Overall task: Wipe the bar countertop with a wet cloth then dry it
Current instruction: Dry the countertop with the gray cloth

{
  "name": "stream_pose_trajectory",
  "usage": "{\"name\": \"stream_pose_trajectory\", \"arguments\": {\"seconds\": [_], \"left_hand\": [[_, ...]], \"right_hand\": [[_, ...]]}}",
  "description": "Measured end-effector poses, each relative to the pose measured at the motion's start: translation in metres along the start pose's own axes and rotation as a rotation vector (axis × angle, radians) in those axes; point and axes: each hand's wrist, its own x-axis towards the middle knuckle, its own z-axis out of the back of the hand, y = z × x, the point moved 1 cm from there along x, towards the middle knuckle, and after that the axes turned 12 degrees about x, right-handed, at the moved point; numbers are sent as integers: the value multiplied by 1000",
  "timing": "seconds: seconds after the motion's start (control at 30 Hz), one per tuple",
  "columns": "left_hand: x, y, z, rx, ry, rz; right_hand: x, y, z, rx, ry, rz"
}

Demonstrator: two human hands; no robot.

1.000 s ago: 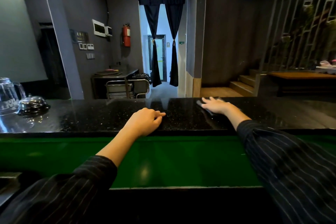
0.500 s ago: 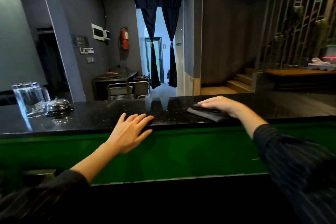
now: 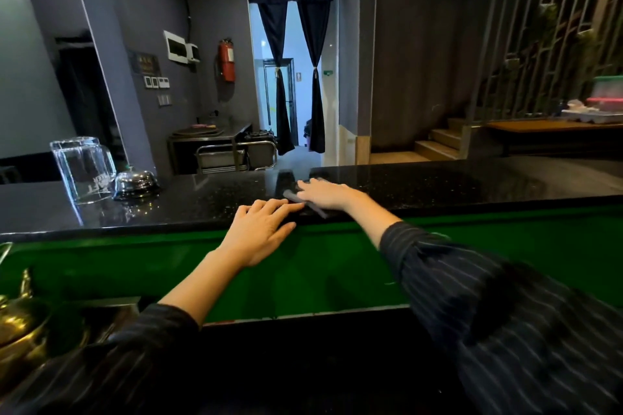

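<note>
The black speckled bar countertop [image 3: 438,184] runs across the head view above a green front panel. My right hand [image 3: 325,194] lies flat on a dark grey cloth [image 3: 318,210], pressing it onto the counter near the front edge; only the cloth's edges show under the palm. My left hand [image 3: 259,229] rests open just left of it, fingers spread over the counter's front edge, its fingertips close to the cloth.
An upturned clear glass jug [image 3: 82,168] and a chrome call bell [image 3: 136,184] stand on the counter at the left. A brass kettle [image 3: 20,330] sits low at the left, below the counter. Behind the bar are a doorway with dark curtains and stairs.
My right hand has slid the cloth leftward along the counter, ending beside my left hand. My left hand went from curled to flat and spread. The view has shifted right and down.
</note>
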Motion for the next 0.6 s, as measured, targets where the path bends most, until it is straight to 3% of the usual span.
{"name": "stream_pose_trajectory", "arguments": {"seconds": [0.1, 0.2, 0.27, 0.37, 0.47, 0.6], "left_hand": [[-10, 42, 2, -89, 49, -4], [-19, 75, -2, 40, 160, 31], [-22, 75, -3, 67, 187, 32], [-23, 67, -2, 62, 138, 50], [-24, 71, -2, 34, 126, 56], [-23, 80, 0, -6, 132, -3]], "right_hand": [[-15, -56, 30, 85, -38, -131], [-21, -115, 49, 31, -281, -508], [-13, -119, 49, -16, -426, -726], [5, -77, 39, 9, -473, -942], [41, -17, 10, -56, -357, -779], [57, 48, -23, -100, -128, -122]]}}
